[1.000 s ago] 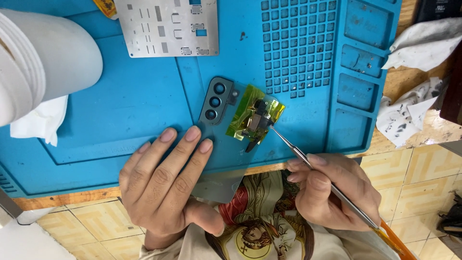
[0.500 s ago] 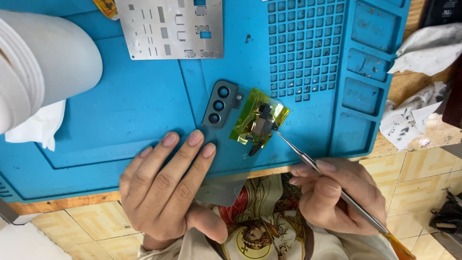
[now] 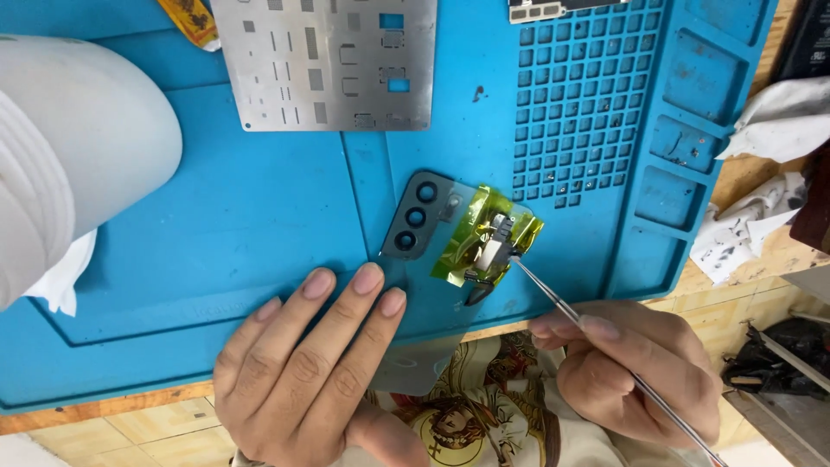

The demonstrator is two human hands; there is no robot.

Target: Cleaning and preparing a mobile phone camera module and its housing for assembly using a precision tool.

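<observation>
My left hand (image 3: 303, 372) lies flat, fingers together, pressing down on a clear phone back cover (image 3: 415, 346) whose dark camera frame (image 3: 417, 216) with three round holes shows beyond the fingertips. On the cover sits a small circuit board (image 3: 489, 246) wrapped in shiny yellow-green tape. My right hand (image 3: 627, 367) grips thin metal tweezers (image 3: 562, 307) like a pen; the tip touches the board's right edge. All of this rests on a blue work mat (image 3: 259, 216).
A metal stencil sheet (image 3: 324, 60) with small cut-outs lies at the mat's far side. A large white dome-shaped object (image 3: 69, 156) stands at the left over a white tissue (image 3: 60, 281). Mat compartments (image 3: 700, 104) and stained rags (image 3: 761, 199) are on the right.
The view has drifted slightly, and the tweezers' tip has stayed at the taped board with small shifts. My left hand keeps pressing on the cover.
</observation>
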